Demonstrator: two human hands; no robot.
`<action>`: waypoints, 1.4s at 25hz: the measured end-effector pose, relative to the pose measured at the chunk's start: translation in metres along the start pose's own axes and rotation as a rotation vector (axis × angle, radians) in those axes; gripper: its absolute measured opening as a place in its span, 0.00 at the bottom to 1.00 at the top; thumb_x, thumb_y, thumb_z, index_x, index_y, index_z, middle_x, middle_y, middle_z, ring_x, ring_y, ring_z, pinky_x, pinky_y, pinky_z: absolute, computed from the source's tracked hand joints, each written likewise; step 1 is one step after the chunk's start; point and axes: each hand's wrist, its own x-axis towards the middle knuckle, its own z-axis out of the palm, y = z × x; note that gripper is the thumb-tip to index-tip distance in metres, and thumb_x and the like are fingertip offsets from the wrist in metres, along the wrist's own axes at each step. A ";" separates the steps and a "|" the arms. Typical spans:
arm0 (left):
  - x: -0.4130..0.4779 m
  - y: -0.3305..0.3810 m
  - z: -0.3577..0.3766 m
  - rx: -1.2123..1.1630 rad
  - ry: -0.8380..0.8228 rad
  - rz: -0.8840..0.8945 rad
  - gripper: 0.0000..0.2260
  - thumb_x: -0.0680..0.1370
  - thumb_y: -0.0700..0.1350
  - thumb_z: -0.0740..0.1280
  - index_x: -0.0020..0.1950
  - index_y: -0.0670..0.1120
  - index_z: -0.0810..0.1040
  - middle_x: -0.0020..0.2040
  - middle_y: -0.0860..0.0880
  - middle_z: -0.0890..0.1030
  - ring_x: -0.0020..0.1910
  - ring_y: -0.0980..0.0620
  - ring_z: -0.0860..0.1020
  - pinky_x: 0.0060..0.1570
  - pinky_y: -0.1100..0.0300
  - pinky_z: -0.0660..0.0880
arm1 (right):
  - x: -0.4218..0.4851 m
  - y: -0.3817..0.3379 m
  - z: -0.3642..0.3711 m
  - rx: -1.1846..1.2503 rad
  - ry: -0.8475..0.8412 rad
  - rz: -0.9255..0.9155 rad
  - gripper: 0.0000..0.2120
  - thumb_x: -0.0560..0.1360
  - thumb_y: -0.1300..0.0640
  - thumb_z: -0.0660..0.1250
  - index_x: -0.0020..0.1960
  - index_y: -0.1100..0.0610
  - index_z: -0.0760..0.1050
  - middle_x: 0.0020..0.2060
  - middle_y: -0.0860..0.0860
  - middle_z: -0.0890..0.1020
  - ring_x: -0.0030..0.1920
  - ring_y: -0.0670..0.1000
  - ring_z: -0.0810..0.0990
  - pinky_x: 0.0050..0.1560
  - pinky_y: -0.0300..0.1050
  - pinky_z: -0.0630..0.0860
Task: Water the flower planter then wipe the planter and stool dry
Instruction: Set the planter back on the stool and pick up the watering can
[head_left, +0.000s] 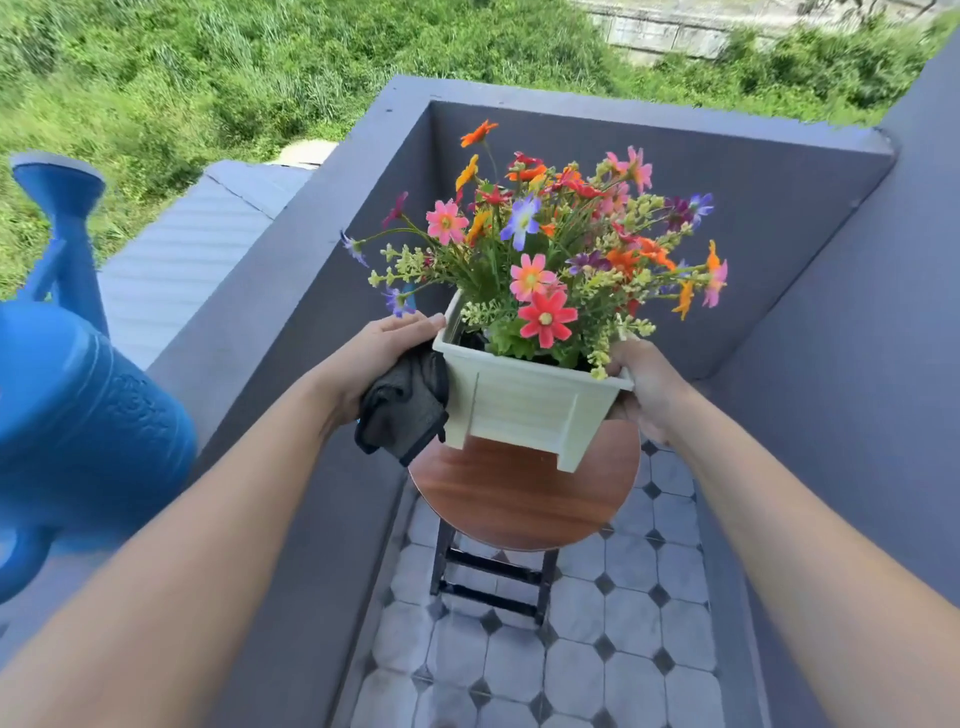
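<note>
A cream square planter (524, 405) full of colourful flowers (545, 244) is held tilted just above a round wooden stool (519, 504). My left hand (379, 353) presses a dark grey cloth (405, 410) against the planter's left wall, fingers reaching its rim. My right hand (644, 389) grips the planter's right rim and side. The stool top shows bare wood below the planter's feet.
A blue watering can (67, 405) stands on the grey parapet wall (291, 291) at my left, spout pointing up. Grey walls enclose the narrow balcony corner. Tiled floor (597, 649) lies under the black-legged stool. Grass slopes beyond the wall.
</note>
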 end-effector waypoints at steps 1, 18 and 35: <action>0.001 -0.006 -0.001 -0.026 0.009 -0.006 0.12 0.77 0.47 0.67 0.36 0.49 0.68 0.32 0.52 0.69 0.29 0.55 0.69 0.30 0.65 0.71 | 0.002 0.003 0.000 -0.015 0.008 0.001 0.22 0.75 0.71 0.49 0.66 0.61 0.66 0.57 0.55 0.73 0.33 0.53 0.68 0.28 0.45 0.73; 0.009 -0.059 0.012 -0.080 0.015 0.232 0.23 0.81 0.41 0.60 0.24 0.50 0.71 0.23 0.56 0.73 0.21 0.59 0.72 0.24 0.68 0.71 | 0.028 0.048 -0.008 -0.117 0.013 -0.214 0.15 0.75 0.70 0.49 0.37 0.53 0.63 0.33 0.50 0.62 0.29 0.49 0.62 0.29 0.43 0.67; -0.003 -0.069 -0.010 -0.088 -0.026 0.091 0.11 0.74 0.51 0.68 0.52 0.45 0.80 0.48 0.43 0.81 0.43 0.46 0.80 0.44 0.54 0.78 | 0.022 0.076 -0.013 0.155 -0.058 -0.311 0.16 0.68 0.47 0.60 0.55 0.46 0.73 0.46 0.48 0.78 0.47 0.52 0.78 0.49 0.48 0.76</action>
